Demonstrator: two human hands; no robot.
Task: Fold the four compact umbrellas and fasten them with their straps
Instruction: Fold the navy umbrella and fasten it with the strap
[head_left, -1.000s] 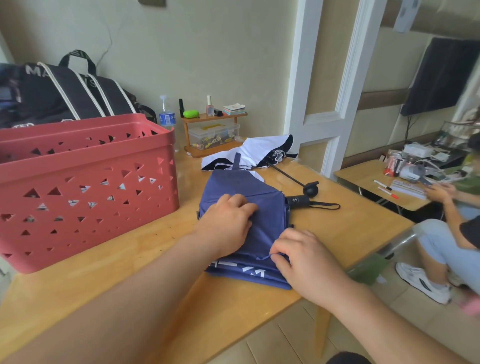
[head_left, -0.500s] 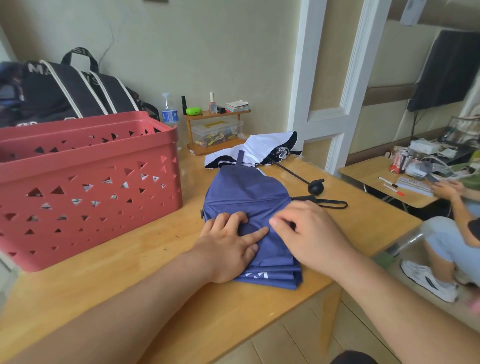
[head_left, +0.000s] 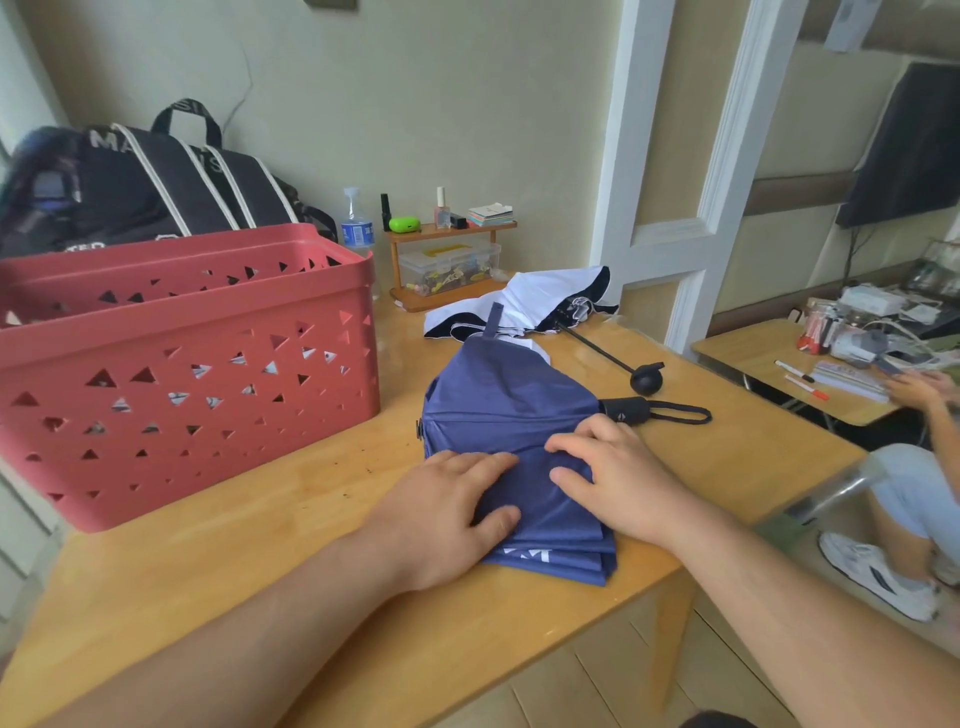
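Pressing both flat, open hands on the blue umbrella (head_left: 511, 447), nothing gripped: left hand (head_left: 447, 512), right hand (head_left: 610, 480); its long axis runs away from me, handle (head_left: 626, 410) just beyond my right fingertips.

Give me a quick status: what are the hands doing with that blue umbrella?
Left hand and right hand flat, pressing blue umbrella on table. Folds flattened, strap not fastened. White umbrella behind, unfolded. Nothing in the way.
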